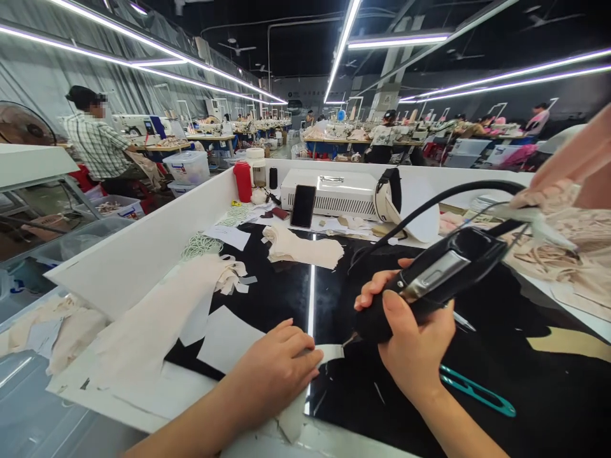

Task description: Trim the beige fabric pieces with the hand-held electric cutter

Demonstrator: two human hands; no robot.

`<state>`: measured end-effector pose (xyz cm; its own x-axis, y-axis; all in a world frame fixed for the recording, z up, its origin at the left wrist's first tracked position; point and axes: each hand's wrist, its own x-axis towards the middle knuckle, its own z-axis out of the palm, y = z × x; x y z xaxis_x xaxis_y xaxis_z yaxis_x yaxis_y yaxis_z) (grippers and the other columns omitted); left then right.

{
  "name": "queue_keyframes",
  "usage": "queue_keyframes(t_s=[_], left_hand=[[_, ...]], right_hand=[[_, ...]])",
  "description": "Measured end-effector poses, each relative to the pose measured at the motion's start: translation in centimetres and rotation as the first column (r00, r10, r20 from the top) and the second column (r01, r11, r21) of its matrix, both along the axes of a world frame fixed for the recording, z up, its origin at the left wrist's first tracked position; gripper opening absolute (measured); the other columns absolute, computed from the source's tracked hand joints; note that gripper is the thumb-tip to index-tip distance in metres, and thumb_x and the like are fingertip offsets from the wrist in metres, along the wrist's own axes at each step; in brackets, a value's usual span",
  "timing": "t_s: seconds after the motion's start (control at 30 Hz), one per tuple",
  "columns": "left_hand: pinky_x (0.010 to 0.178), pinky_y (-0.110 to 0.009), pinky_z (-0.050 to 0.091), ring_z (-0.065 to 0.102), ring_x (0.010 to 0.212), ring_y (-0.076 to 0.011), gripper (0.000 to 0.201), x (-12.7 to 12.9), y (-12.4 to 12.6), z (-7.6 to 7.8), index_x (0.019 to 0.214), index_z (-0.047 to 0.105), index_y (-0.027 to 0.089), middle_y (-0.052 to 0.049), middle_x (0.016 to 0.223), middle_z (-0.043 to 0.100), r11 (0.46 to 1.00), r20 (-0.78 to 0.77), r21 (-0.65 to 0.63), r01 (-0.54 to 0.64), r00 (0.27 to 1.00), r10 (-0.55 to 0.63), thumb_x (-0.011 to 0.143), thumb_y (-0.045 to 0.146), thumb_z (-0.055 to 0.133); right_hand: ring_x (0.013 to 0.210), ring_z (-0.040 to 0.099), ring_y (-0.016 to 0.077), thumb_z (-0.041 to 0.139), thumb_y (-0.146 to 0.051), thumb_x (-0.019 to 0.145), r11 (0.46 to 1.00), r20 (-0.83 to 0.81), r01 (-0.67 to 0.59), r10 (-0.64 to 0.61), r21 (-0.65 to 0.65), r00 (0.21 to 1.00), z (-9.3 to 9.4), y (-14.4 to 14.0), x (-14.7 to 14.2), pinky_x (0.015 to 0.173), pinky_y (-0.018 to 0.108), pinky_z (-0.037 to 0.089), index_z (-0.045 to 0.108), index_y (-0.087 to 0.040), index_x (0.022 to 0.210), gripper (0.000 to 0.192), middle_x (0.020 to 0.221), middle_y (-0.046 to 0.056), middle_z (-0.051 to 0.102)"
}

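Your right hand [417, 340]: wrapped round black tool [435, 275], long axis slanting, tip down toward your left hand [282, 364], fingers loosely extended, pressing white strip [333, 352].

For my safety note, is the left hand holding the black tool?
No, the right hand grips the black tool, while the left hand touches the white strip.
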<state>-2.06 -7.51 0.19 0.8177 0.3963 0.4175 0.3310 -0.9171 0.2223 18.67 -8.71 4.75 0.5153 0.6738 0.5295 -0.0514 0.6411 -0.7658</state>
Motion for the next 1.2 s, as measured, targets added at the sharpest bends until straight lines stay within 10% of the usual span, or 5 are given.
queue_keyframes(t_s=[1.2], left_hand=[[0.112, -0.043, 0.055, 0.068, 0.098, -0.0183, 0.011, 0.5, -0.2, -0.8, 0.116, 0.068, 0.018, -0.004, 0.106, 0.071, 0.999, 0.074, 0.032, -0.03, 0.997, 0.028, 0.107, 0.016, 0.063]], right_hand=[[0.058, 0.064, 0.0152, 0.082, -0.027, 0.085, 0.999, -0.039, -0.014, 0.012, -0.04, 0.999, 0.6, 0.3, -1.0, 0.056, 0.032, 0.058, 0.06, -0.028, 0.115, 0.037, 0.078, -0.006, 0.067]])
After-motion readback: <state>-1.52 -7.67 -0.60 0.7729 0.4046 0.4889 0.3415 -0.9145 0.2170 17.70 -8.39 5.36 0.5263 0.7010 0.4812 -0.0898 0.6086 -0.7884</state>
